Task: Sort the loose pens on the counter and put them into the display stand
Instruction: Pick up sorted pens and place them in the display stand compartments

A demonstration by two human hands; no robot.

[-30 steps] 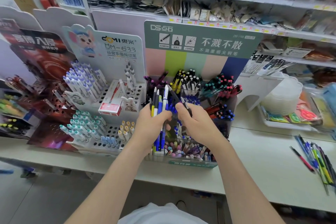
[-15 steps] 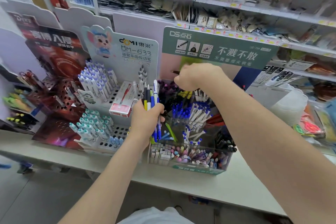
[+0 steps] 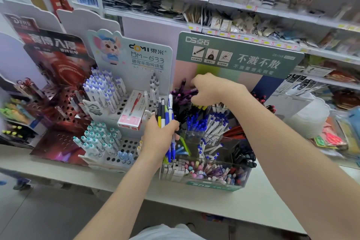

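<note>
My left hand [image 3: 160, 136] grips a bundle of pens [image 3: 165, 112], blue, black, white and yellow, upright at the left side of the clear display stand [image 3: 212, 187]. The stand has a green header and compartments of purple, blue, white, black and red pens. My right hand [image 3: 209, 89] reaches over the stand to its back left compartment, where purple pens [image 3: 180, 96] stand. Its fingers are curled and pinch a dark pen there, which is mostly hidden by the hand.
A white pen stand [image 3: 132, 54] with a pink box [image 3: 130, 116] stands just left of my left hand. Further left is a red stand [image 3: 58, 68]. A stack of clear plastic containers [image 3: 309, 117] sits at the right. The grey counter [image 3: 253, 202] carries them all; stocked shelves rise behind.
My right hand drew a dark pen from the bundle and carried it up and back to the rear left compartment. My left hand kept holding the bundle.
</note>
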